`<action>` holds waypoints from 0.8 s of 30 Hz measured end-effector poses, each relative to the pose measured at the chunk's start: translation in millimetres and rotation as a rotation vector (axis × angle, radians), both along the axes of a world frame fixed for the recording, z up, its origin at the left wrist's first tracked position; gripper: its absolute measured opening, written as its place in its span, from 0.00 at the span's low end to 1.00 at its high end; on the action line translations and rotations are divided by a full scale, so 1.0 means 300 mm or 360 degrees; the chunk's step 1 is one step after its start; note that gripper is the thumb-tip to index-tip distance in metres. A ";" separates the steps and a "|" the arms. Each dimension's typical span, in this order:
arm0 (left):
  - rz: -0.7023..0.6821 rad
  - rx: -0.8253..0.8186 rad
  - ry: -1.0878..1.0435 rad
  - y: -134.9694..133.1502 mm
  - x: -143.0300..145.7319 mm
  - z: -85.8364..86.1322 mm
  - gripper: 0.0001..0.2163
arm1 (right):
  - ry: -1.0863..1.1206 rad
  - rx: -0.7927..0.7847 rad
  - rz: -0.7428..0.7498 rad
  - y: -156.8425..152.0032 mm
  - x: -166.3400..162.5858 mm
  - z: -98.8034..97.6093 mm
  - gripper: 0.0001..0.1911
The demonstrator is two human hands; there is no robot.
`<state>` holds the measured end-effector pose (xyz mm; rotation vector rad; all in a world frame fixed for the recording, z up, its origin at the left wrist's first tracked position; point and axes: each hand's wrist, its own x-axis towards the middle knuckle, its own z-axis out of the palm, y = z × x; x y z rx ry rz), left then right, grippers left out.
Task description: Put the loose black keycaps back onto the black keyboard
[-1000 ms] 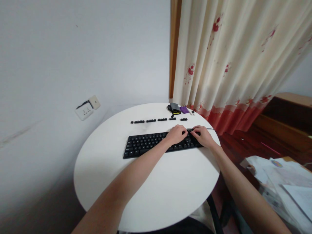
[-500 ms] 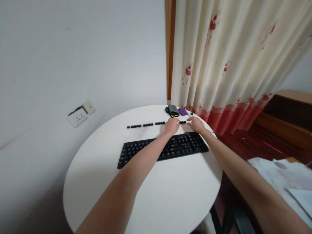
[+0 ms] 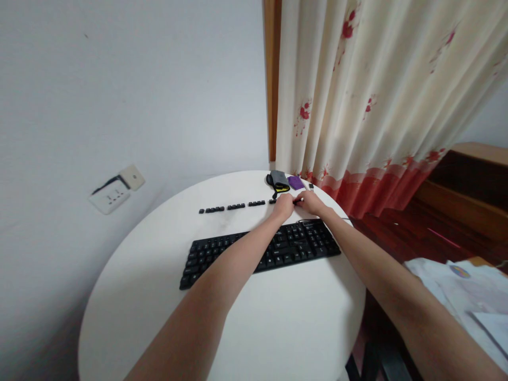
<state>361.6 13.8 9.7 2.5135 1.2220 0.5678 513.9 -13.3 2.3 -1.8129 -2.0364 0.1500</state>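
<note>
Behind the black keyboard (image 3: 296, 242) a line of small black keycaps (image 3: 236, 206) runs across the white round table (image 3: 293, 312). My left hand (image 3: 284, 205) is at the right part of this line, fingers bent and mostly hidden behind the hand. Close beside it, my right hand (image 3: 312, 202) has its fingertips pinched at a small dark piece, seemingly a keycap, lying between the hands. A tiny white spot shows by those fingertips; I cannot make out what it is. My left forearm crosses over the keyboard and covers part of its keys.
At the table's back lie a grey pouch (image 3: 279, 180) with a yellow edge, a purple cloth (image 3: 295, 182) and a small black piece (image 3: 311, 186). A wall socket (image 3: 110, 196) is at left, a long curtain (image 3: 341, 116) behind. Papers (image 3: 456, 286) lie at right.
My right hand has moved left and its fingers have closed. My left hand has shifted slightly right along the row, uncovering a keycap. The view has shifted a little.
</note>
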 end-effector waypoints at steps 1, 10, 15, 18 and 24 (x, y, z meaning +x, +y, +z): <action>-0.0023 -0.0009 -0.0034 0.001 -0.002 -0.002 0.10 | 0.0011 0.0006 0.0002 -0.005 0.004 -0.003 0.12; -0.0201 -0.0076 -0.0331 -0.125 0.012 0.033 0.08 | 0.0154 0.0055 0.0058 -0.171 0.069 0.074 0.09; -0.0355 -0.0188 -0.0520 -0.251 -0.015 0.030 0.07 | 0.0410 -0.0031 0.0132 -0.343 0.110 0.110 0.10; -0.0367 -0.0199 -0.0534 -0.301 -0.041 0.024 0.07 | 0.0427 -0.0073 0.0174 -0.423 0.108 0.100 0.09; -0.0346 -0.0075 -0.0359 -0.353 -0.071 0.020 0.08 | 0.0225 -0.0001 0.0223 -0.460 0.079 0.074 0.10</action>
